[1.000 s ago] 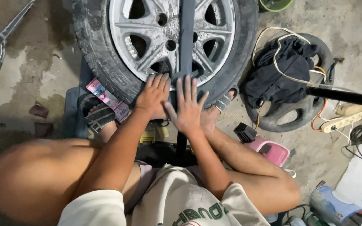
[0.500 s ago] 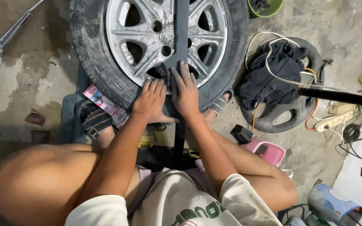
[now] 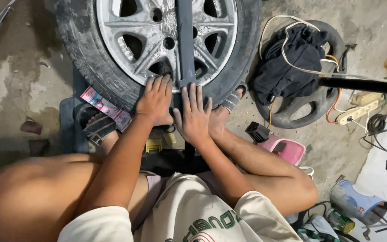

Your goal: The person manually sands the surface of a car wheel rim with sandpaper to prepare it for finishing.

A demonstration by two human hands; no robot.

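Observation:
A car wheel lies flat in front of me, a worn black tyre (image 3: 90, 58) around a silver alloy rim (image 3: 135, 27). A dark metal bar (image 3: 185, 40) runs straight across the rim toward me. My left hand (image 3: 156, 99) lies flat on the tyre's near edge, fingers together, just left of the bar. My right hand (image 3: 194, 117) presses flat beside it, fingers spread, at the bar's near end. Neither hand grips anything. My feet in sandals (image 3: 96, 126) rest at the tyre's near edge on both sides.
A second small tyre (image 3: 307, 105) at the right holds a black cloth (image 3: 287, 67) and loose cables. A black bar (image 3: 363, 85) juts in from the right. A pink plastic tub (image 3: 287, 150), a power strip (image 3: 363, 112) and a blue jug (image 3: 352, 201) sit on the concrete.
Both hands slid a little back toward me along the tyre's near edge. The view shifted, so the wheel now sits higher and further right.

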